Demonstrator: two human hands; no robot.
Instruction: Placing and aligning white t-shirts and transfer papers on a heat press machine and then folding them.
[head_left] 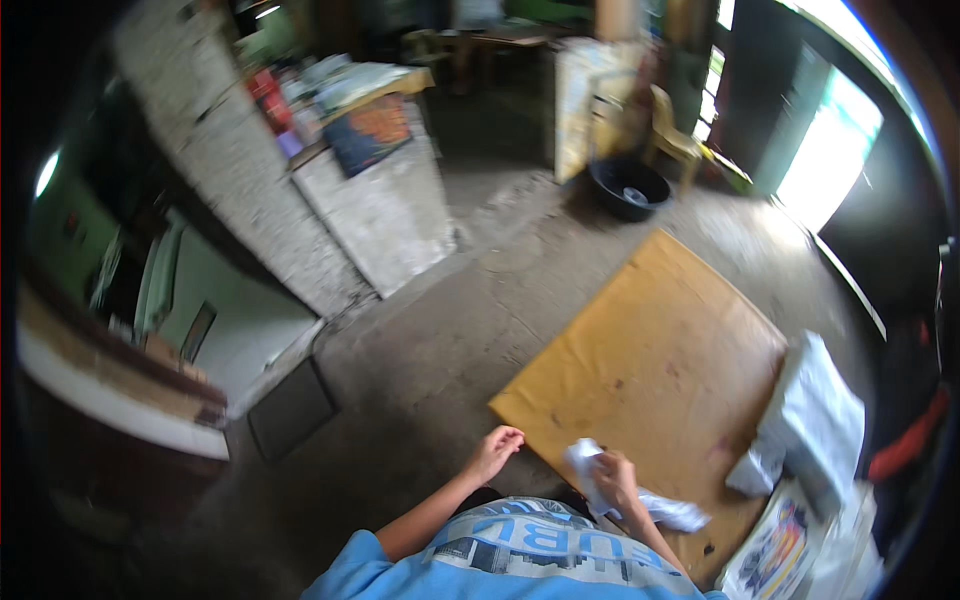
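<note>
My right hand (615, 482) is closed on a crumpled white piece of soft material (676, 512), cloth or thin plastic. One end bunches up above the fingers, and the other trails over the near part of the table with the yellow-brown cover (665, 345). Beside that table's left corner is my left hand (492, 455), its fingers bent and drawn together. Whether anything is pinched in them is too small to make out.
A greyish-white sack (808, 420) lies on the table's right side, above a printed white bag (775, 545). Beyond stand a black basin (632, 190) and a yellow plastic chair (672, 135). A dark mat (292, 408) lies on the floor at left, near a concrete half-wall (385, 215).
</note>
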